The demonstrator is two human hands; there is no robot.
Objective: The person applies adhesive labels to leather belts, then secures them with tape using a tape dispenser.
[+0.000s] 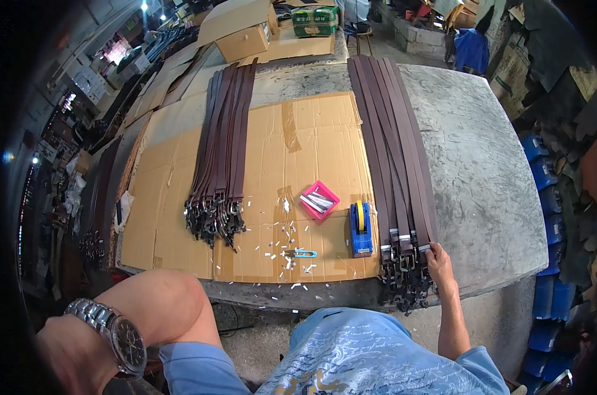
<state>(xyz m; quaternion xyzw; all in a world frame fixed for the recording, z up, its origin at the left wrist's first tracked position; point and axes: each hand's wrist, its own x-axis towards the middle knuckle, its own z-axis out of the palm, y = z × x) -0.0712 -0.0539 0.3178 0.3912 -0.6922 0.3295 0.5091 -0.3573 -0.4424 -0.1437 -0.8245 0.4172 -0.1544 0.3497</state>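
Note:
My right hand [440,264] is at the buckle end of the right-hand bundle of dark brown belts [394,145]. Its fingers are closed on the outermost belt [418,197], beside a small pale band around the strap. Metal buckles [403,266] cluster just left of that hand, over the table's near edge. My left hand [65,349] is raised close to the camera at the lower left, behind a wristwatch [127,341]; its fingers are hidden in the dark edge. A blue tape dispenser [361,230] with yellow tape stands left of the right-hand belts.
A cardboard sheet [311,131] covers part of the grey table [476,164]. On it lie another belt bundle [226,131], a pink tray [320,201] of pale strips, small blue-handled snips [303,253] and scattered white scraps. Blue bins [545,178] line the right side; a cardboard box [242,39] stands behind.

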